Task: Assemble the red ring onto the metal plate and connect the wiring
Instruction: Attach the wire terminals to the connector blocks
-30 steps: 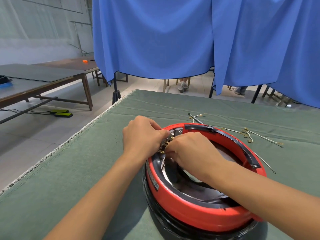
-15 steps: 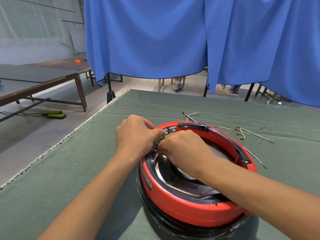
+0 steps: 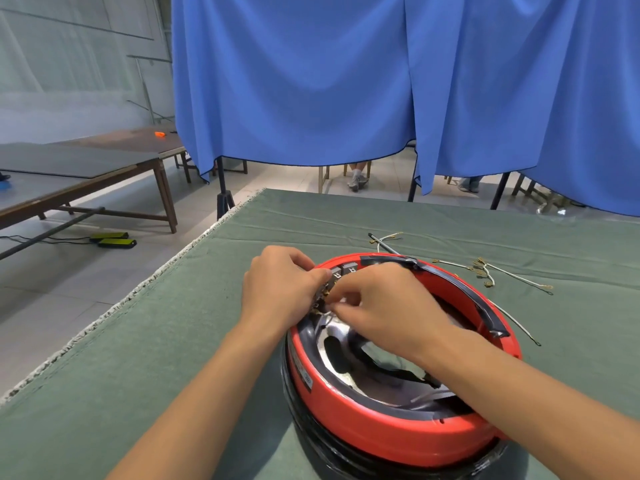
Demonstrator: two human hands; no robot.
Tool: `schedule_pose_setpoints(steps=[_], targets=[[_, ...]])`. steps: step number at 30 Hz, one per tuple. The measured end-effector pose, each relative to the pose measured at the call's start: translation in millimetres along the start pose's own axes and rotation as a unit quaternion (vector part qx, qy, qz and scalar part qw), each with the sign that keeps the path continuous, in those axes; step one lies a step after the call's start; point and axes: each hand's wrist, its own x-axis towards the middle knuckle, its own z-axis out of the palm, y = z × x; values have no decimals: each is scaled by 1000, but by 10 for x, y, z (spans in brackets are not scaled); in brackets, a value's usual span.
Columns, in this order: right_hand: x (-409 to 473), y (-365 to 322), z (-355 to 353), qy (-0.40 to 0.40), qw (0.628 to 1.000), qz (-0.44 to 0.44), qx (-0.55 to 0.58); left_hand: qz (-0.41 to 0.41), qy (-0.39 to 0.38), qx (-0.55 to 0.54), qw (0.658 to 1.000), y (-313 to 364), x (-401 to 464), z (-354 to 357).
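Note:
The red ring (image 3: 381,427) sits on a black base on the green cloth, with the shiny metal plate (image 3: 349,362) showing inside it. Small grey terminal blocks (image 3: 343,270) line the ring's far-left rim. My left hand (image 3: 280,289) curls over that rim from outside, its fingers on the brass terminals. My right hand (image 3: 384,306) reaches across the ring from inside and pinches a thin white wire (image 3: 329,318) at the same spot. The fingertips of both hands meet there and hide the contact point.
Loose white wires with brass lugs (image 3: 485,271) lie on the green cloth (image 3: 173,341) behind and right of the ring. The cloth's left edge (image 3: 114,306) drops to the floor. Blue curtains (image 3: 311,81) hang behind the table; low wooden tables (image 3: 86,168) stand far left.
Both hands stay at the ring's far-left rim. The right hand's fingers have shifted slightly, now working a little lower along the terminals. The view itself has drifted a little.

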Motion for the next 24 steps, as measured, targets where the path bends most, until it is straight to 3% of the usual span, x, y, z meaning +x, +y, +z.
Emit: schedule_pose_setpoints(steps=[2,6,24], targets=[[-46,49,-62,45,997,54,40,1,-2,-5,1000,-1,4,2],[-68,59,-74,-46,991,120,-31,1,-2,-5,1000,-24,18,11],[11,-47,100,-124,985,-18,-119,8,17,28,999,-22,28,33]])
